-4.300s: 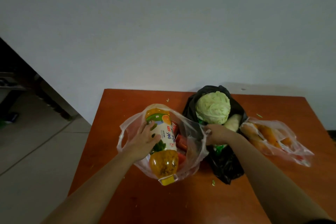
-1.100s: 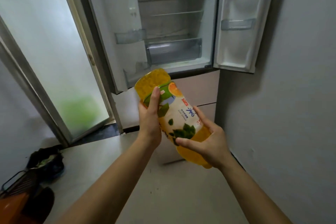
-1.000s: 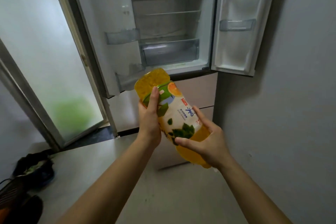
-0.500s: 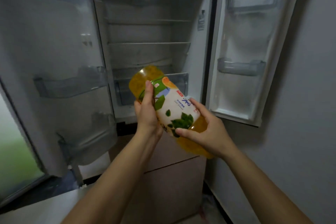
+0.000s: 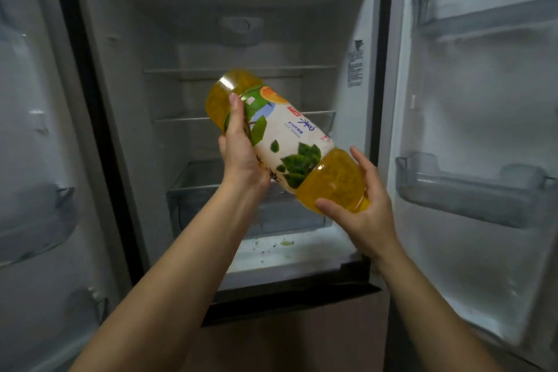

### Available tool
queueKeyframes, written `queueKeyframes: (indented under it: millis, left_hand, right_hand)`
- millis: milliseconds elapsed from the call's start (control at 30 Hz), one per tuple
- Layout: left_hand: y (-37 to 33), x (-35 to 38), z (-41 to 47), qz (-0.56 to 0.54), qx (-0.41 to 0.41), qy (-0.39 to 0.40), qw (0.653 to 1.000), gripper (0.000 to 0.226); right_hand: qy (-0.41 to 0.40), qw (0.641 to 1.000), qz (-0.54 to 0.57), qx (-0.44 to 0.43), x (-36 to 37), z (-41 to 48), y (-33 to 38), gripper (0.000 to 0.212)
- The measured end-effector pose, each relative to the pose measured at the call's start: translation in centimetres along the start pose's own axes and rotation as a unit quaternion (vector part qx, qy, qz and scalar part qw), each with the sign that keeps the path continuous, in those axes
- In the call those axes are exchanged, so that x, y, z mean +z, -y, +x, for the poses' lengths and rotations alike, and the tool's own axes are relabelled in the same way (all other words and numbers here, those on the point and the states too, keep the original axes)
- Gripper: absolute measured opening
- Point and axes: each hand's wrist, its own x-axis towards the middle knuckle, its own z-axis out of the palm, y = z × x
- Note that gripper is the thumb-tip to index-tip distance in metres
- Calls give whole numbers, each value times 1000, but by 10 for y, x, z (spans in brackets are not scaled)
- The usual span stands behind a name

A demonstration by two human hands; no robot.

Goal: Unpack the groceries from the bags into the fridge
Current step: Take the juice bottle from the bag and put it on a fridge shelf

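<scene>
A large orange juice bottle (image 5: 290, 136) with a white and green label lies tilted in front of the open fridge (image 5: 241, 27), its base up and to the left. My left hand (image 5: 240, 148) grips its labelled middle from the left. My right hand (image 5: 359, 208) cups the lower neck end from below and the right; the cap is hidden. The bottle is level with the fridge's lower glass shelf (image 5: 181, 120) and above the clear drawer (image 5: 205, 190).
Both fridge doors stand open. The right door carries clear bins (image 5: 471, 190) and the left door carries bins (image 5: 36, 214) too. The shelves inside hold nothing that I can see. Small crumbs lie on the fridge floor (image 5: 283, 243). Closed drawer fronts (image 5: 287, 338) sit below.
I have come closer to the fridge, so its inside now fills the view. The bottle has risen and moved toward the shelves, still held by both hands.
</scene>
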Motion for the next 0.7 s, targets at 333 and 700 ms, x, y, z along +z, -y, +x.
queueKeyframes:
  millis: [333, 700]
  left_hand:
    - [28, 5, 117, 299, 108, -70, 946, 87]
    - [20, 4, 191, 743, 135, -63, 652, 104]
  right_hand:
    - [-57, 995, 69, -43, 22, 87, -59, 98]
    - [-143, 985, -78, -59, 32, 141, -53, 82]
